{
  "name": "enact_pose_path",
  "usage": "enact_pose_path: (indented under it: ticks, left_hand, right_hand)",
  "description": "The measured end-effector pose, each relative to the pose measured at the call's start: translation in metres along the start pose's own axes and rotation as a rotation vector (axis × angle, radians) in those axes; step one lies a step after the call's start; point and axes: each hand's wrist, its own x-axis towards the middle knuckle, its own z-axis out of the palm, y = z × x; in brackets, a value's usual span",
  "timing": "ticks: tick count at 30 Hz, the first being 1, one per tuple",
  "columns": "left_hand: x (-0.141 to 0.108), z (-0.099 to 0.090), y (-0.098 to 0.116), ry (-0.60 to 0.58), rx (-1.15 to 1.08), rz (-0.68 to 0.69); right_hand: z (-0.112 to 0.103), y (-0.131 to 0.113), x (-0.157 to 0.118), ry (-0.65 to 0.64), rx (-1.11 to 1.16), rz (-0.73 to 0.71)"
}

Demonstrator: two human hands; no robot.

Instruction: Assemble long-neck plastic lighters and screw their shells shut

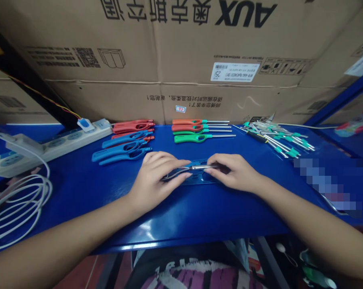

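My left hand (153,174) is bent around the left end of a slim metal lighter tube (199,167), its thumb and index finger closed about the thin wires (177,173). The tube's other end is pinched between the thumb and fingers of my right hand (237,172). Right beneath lie blue plastic lighter handle shells (196,178), partly covered by both hands. Whatever sits inside my left palm is hidden.
Red and blue handle shells (124,148) lie behind my left hand. Several lighters with metal tubes (190,138) are lined up at the back. Loose metal tubes with green ends (278,140) are piled right. A power strip (64,142) and coiled white cable (21,204) sit left; cardboard (124,92) walls the back.
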Motion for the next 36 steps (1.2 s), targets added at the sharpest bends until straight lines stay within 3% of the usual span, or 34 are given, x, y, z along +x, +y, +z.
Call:
enact_pose_path:
  ticks: [5, 13, 20, 31, 36]
  left_hand:
    - [0.000, 0.000, -0.002, -0.031, 0.024, 0.028]
    - [0.001, 0.002, -0.004, -0.057, 0.037, 0.074]
    - [0.002, 0.003, -0.004, -0.022, 0.001, 0.090]
    - [0.001, 0.006, -0.004, -0.028, -0.055, 0.088]
    - [-0.001, 0.006, -0.004, -0.058, -0.081, 0.089]
  right_hand:
    - [0.007, 0.004, 0.000, -0.044, -0.012, -0.048]
    - [-0.001, 0.003, 0.002, -0.073, -0.084, -0.140]
    - [-0.001, 0.003, 0.001, 0.030, -0.144, -0.247]
    - [-0.003, -0.001, 0.001, 0.062, -0.257, -0.309]
    - [-0.004, -0.003, -0.001, -0.011, -0.272, -0.271]
